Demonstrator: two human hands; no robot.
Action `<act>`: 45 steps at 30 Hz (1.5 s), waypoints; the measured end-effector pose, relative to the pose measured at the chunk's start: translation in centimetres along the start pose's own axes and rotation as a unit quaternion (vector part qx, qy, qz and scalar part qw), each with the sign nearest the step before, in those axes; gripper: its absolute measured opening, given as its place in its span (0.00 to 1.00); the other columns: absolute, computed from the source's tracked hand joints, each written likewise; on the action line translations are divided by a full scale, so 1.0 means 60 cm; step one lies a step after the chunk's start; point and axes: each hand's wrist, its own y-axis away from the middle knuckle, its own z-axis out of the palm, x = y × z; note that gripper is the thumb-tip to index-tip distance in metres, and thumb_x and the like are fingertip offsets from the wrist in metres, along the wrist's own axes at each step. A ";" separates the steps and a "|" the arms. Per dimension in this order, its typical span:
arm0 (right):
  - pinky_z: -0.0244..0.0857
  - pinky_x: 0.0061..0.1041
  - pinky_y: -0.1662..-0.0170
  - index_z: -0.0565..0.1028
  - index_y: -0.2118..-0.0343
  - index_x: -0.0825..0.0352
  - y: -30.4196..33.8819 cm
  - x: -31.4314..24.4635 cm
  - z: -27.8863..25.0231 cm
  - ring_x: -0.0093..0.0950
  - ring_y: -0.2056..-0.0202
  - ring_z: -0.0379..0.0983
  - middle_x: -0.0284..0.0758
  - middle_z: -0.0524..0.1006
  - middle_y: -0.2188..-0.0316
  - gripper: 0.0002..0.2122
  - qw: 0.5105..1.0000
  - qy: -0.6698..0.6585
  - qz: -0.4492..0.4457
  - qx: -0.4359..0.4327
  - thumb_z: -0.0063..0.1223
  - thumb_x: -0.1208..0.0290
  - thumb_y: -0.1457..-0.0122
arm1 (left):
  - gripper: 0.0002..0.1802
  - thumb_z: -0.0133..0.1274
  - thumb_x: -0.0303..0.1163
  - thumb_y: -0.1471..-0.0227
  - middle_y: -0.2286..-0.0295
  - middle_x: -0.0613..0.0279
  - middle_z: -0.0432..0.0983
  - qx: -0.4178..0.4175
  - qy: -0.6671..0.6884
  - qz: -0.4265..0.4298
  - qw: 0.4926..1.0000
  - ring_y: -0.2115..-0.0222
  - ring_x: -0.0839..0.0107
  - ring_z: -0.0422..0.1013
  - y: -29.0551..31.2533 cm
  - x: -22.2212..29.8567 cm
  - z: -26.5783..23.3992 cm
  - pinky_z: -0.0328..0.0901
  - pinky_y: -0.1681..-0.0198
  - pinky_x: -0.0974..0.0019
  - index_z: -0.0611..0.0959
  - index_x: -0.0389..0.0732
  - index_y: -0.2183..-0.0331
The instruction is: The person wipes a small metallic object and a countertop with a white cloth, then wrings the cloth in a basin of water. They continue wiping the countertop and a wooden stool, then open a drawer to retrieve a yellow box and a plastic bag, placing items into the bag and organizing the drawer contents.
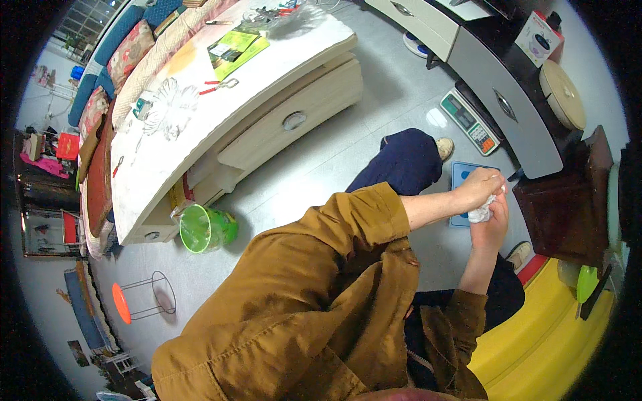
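Note:
My left hand (480, 188) and my right hand (491, 226) meet at the right of the view, with fingers curled in toward each other. Between them is a crumpled white tissue or cloth (480, 212), partly covered by the fingers. Both hands are closed on it. Below them, on the floor, lies a flat blue plastic object (459, 220), mostly hidden by the hands. A digital weighing scale (470, 121) with a lit display stands just beyond it, by the low cabinet, apart from my hands.
A white table (267, 73) with drawers holds a green booklet (235, 56), red-handled pliers (219, 85) and clear plastic. A green bin (207, 229) and orange stool (122, 304) stand left. Right are a grey-fronted cabinet (498, 80), brown wooden box (568, 207) and yellow seat (548, 327).

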 end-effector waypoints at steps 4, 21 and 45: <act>0.62 0.29 0.51 0.64 0.52 0.72 0.026 0.026 0.027 0.31 0.55 0.69 0.41 0.69 0.55 0.22 0.995 0.039 0.010 -0.095 0.36 0.78 0.55 | 0.19 0.40 0.39 0.43 0.73 0.62 0.75 -0.002 0.064 0.025 0.998 0.71 0.77 0.68 0.071 0.039 -0.036 0.63 0.67 0.73 0.80 0.36 0.70; 0.68 0.27 0.59 0.68 0.58 0.71 0.204 -0.017 0.079 0.30 0.61 0.70 0.41 0.70 0.57 0.15 0.985 0.132 -0.113 -0.002 0.44 0.81 0.52 | 0.17 0.42 0.40 0.44 0.60 0.50 0.70 0.470 -0.505 0.082 0.719 0.55 0.55 0.66 0.549 0.083 -0.645 0.60 0.51 0.56 0.78 0.39 0.61; 0.66 0.20 0.65 0.70 0.61 0.74 0.138 0.081 0.232 0.25 0.68 0.71 0.39 0.73 0.64 0.14 0.967 0.232 -0.094 0.044 0.40 0.81 0.52 | 0.39 0.46 0.57 0.49 0.46 0.48 0.57 0.322 -0.773 -0.176 0.518 0.45 0.51 0.54 0.574 0.086 -0.868 0.48 0.43 0.48 0.62 0.39 0.45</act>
